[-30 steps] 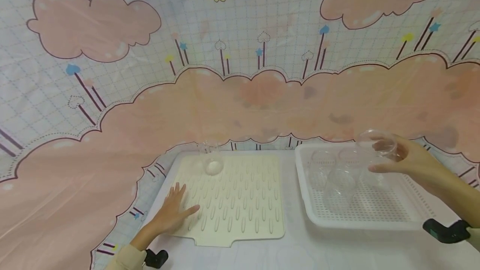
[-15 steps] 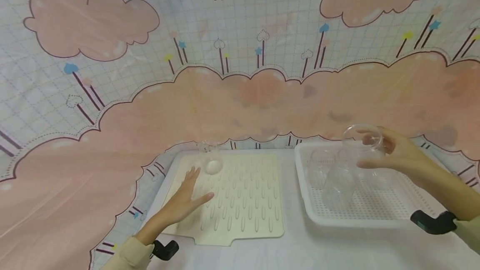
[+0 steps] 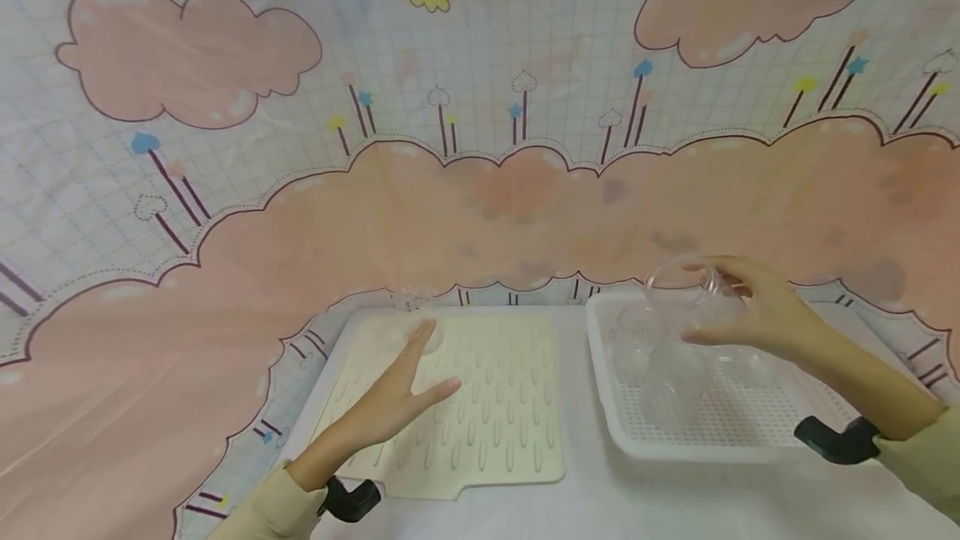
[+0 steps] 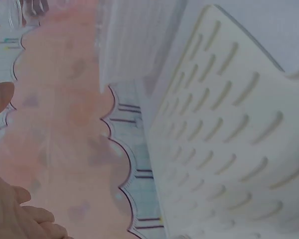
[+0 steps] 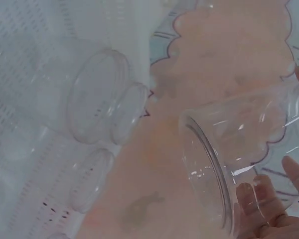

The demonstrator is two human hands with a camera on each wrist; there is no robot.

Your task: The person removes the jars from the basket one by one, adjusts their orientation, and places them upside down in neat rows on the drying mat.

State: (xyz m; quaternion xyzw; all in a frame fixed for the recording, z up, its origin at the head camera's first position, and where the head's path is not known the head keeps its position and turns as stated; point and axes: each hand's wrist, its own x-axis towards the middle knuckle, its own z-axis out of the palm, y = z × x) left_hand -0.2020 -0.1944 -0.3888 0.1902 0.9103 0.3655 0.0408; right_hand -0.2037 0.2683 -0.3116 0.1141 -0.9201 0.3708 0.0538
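My right hand (image 3: 772,315) grips a clear cup (image 5: 217,154) above the white perforated basket (image 3: 712,452). In the right wrist view, fingers curl round the cup's side and its wide rim faces left. Several more clear cups (image 3: 675,382) stand in the basket's left part, their outlines faint. My left hand (image 3: 390,402) hovers over the cream ribbed draining board (image 3: 513,448), fingers straight and thumb spread, holding nothing. At the board's far left is another clear cup (image 3: 412,300), partly behind my left fingertips.
A white-covered table (image 3: 577,498) carries the board on the left and the basket on the right, with a narrow gap between them. Behind them hangs a patterned cloth (image 3: 525,207) with pink clouds.
My right hand has carried the cup leftward over the basket. My left hand has moved right and further over the board, towards the far cup.
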